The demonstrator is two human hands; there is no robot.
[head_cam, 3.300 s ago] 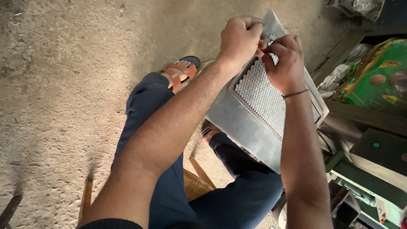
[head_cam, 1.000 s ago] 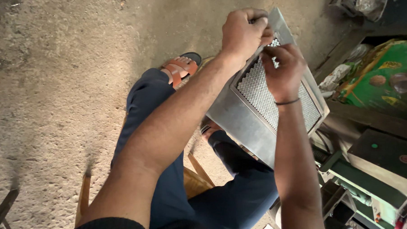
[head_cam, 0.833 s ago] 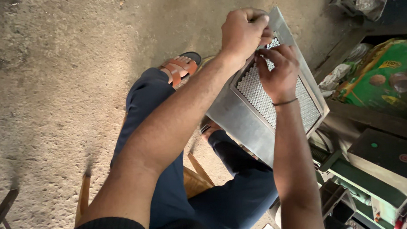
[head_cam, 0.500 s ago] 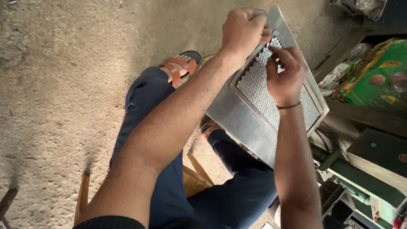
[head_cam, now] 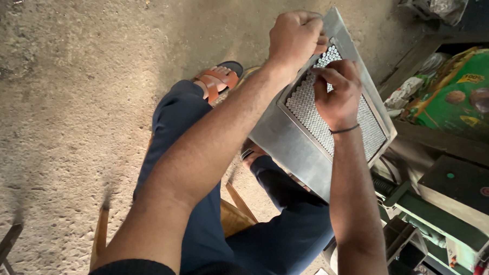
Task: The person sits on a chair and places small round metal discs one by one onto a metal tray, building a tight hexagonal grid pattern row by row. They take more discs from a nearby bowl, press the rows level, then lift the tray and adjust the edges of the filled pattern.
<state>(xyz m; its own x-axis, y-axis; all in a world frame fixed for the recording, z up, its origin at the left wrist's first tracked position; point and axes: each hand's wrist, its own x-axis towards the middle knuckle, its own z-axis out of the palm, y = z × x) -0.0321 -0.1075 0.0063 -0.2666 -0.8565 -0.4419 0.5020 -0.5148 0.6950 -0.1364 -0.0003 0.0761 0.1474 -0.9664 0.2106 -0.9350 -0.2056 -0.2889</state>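
Metal fills our grip: our left hand (head_cam: 295, 35) closes around the far corner of one grey tray (head_cam: 288, 141) on our lap, while our right hand (head_cam: 338, 93), fingers curled narrow, presses its packed white rod-ends (head_cam: 308, 111).

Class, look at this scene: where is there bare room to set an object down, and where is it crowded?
Free: the rough floor left of the knee and beyond the sandal. Crowded: the right side, packed with a green printed bag and a green machine; both hands occupy the metal tray of small white pieces.
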